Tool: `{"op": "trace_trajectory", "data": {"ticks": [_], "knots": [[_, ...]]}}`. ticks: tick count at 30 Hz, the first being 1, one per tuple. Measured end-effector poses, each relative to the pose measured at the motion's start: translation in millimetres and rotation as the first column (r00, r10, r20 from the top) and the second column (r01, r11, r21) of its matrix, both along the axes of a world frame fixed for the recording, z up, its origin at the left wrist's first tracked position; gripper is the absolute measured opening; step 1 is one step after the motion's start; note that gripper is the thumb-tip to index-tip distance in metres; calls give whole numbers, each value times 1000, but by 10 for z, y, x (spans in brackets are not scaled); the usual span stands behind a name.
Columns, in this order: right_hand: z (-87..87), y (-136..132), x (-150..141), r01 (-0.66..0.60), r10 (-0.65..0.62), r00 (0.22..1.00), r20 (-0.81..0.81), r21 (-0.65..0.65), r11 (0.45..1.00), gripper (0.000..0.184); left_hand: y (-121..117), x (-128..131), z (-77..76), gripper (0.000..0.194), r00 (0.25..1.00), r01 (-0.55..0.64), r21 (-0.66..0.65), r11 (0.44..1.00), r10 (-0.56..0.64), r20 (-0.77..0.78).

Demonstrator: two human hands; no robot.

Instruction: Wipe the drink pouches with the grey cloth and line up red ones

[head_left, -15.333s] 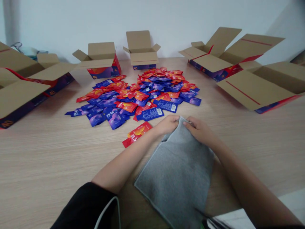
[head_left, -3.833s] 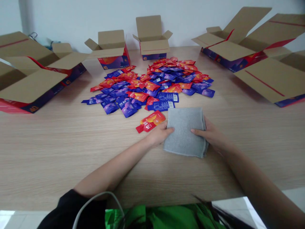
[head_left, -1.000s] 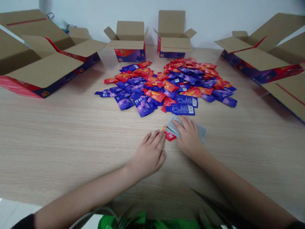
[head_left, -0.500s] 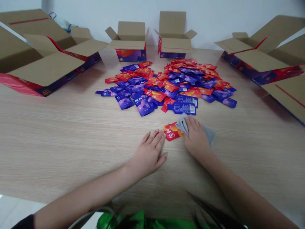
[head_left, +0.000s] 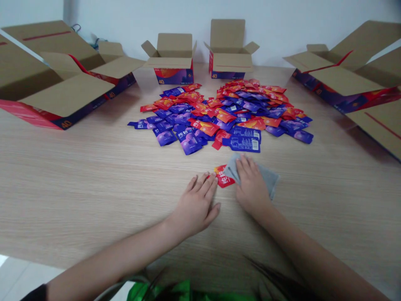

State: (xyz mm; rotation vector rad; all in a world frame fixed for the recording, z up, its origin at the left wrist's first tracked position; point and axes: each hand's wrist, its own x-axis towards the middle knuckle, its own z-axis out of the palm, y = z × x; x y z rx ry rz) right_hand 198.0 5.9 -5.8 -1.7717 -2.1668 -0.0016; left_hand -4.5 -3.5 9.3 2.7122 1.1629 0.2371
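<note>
A red pouch (head_left: 223,179) with white lettering lies flat on the wooden table, partly covered by a grey cloth (head_left: 267,177). My left hand (head_left: 197,205) rests flat with its fingers stretched out, the fingertips pressing on the pouch's left end. My right hand (head_left: 253,184) has the grey cloth under its fingers and palm and presses it onto the pouch's right part. Beyond both hands spreads a heap of red and purple pouches (head_left: 203,112), the nearest being a purple pouch (head_left: 242,143) lying back side up.
Open cardboard boxes stand around the heap: a large box (head_left: 81,108) at left, a small box (head_left: 174,76) and another small box (head_left: 228,74) at the back, and more open boxes (head_left: 341,83) at right. A white wall (head_left: 275,25) rises behind the table.
My right hand has slid left with the cloth, which now covers more of the red pouch. My left hand has stayed on the pouch's left end.
</note>
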Motion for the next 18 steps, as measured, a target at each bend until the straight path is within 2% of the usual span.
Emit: {"op": "trace_trajectory", "data": {"ticks": [2, 4, 5, 9, 10, 11, 15, 16, 18], "knots": [[16, -55, -133, -179, 179, 984, 7, -25, 984, 69, 3, 0, -1, 57, 1000, -2, 5, 1000, 2, -9], [29, -87, -186, -261, 262, 965, 3, -56, 964, 70, 7, -3, -6, 57, 1000, 1, 4, 1000, -1, -18], [30, -84, -164, -242, 242, 970, 0, -63, 968, 69, 8, -6, -9, 57, 1000, 3, 2, 1000, -3, -19], [7, -15, 11, 41, -41, 999, -15, -21, 999, 65, 8, -9, -14, 61, 1000, 6, -1, 1000, -6, -11], [4, -11, 5, 69, -69, 998, -10, -13, 998, 65, 7, -7, -13, 60, 1000, 5, 2, 1000, -5, -11], [7, -18, -31, 43, -43, 999, 2, -16, 999, 65, 7, -4, -12, 59, 1000, 4, 5, 1000, -4, -14], [40, -63, -220, -237, 240, 971, 25, -75, 969, 67, 8, 2, -9, 54, 1000, 1, 17, 1000, -1, -22], [44, -54, -207, -239, 241, 970, 18, -81, 968, 67, 8, 0, -9, 54, 1000, 0, 17, 1000, 0, -19], [39, -5, -102, -109, 109, 994, 1, -72, 991, 64, 8, -5, -9, 56, 1000, 1, 17, 1000, 0, -8]]}}
